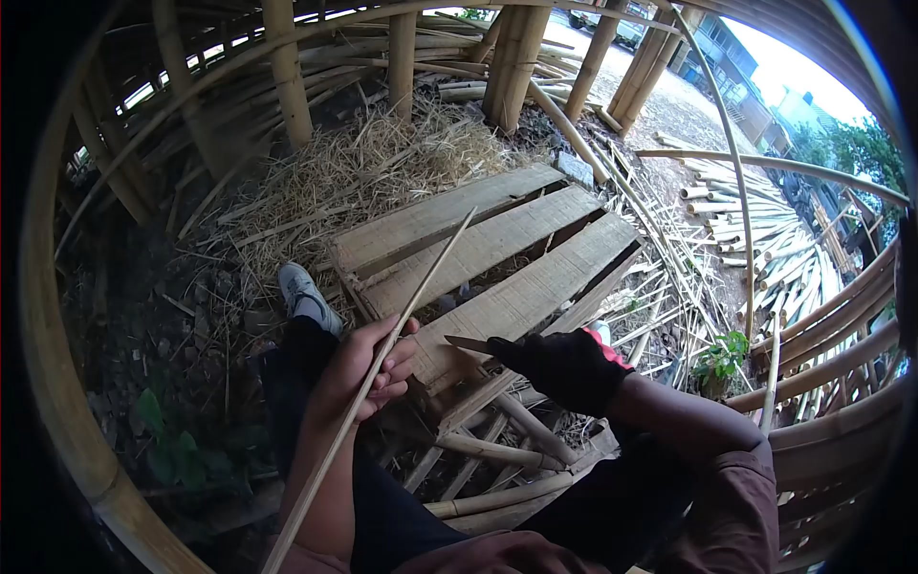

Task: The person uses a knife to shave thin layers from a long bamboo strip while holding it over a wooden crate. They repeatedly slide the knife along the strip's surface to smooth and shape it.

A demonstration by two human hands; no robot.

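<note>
My left hand (375, 368) is bare and closed around a long thin bamboo strip (333, 452). The strip runs from the bottom edge up past my fingers, its far tip over the slatted wooden bench (512, 287). On my right hand (579, 368) is a dark glove with a red patch near the wrist. Its fingers are wrapped round the dark handle of a knife (467, 343), whose blade points left toward my left hand. Blade and strip are apart. Both hands are over the near end of the bench.
Bamboo shavings (382, 172) lie heaped behind the bench. Upright bamboo posts (516, 72) stand at the back. Cut bamboo poles (765, 230) are piled at the right. My shoe (308, 295) rests left of the bench. A curved bamboo pole (57, 383) borders the left side.
</note>
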